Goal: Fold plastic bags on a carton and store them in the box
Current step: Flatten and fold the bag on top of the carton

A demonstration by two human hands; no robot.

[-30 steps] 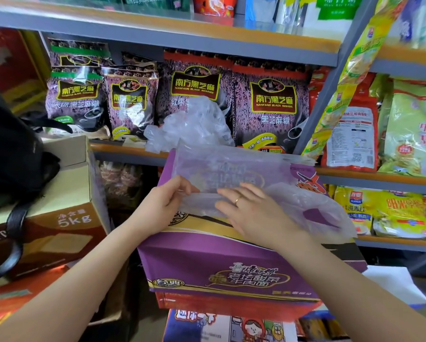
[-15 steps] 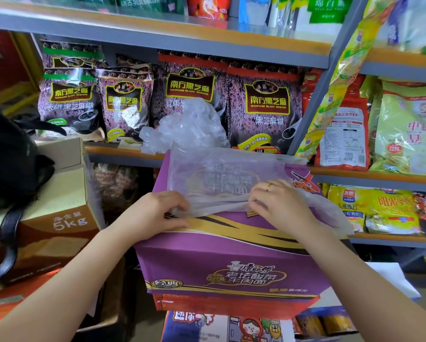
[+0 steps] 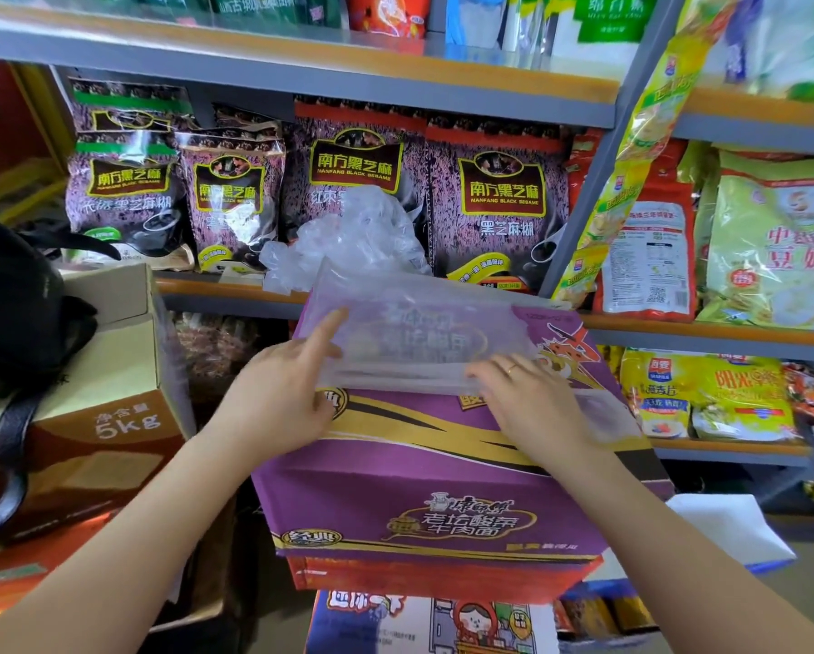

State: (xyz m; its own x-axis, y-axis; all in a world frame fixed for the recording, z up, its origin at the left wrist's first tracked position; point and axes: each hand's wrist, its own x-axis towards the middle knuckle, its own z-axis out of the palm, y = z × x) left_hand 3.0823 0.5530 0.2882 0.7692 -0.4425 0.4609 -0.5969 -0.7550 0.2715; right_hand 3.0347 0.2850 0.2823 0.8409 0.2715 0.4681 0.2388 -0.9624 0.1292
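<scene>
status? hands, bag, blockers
Left hand flat, index finger pressing the plastic bag; right hand flat on its near edge. Bag spread on purple carton, partly folded. Crumpled bags heaped behind; nothing blocking.

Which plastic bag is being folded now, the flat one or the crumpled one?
The flat bag on the purple carton, under both hands; the crumpled bag lies untouched behind it.

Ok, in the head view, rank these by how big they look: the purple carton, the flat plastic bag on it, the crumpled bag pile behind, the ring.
1. purple carton
2. flat plastic bag
3. crumpled bag pile, though it sits farther from the camera, so its rank against the flat bag is unsure
4. ring on the right hand
</scene>
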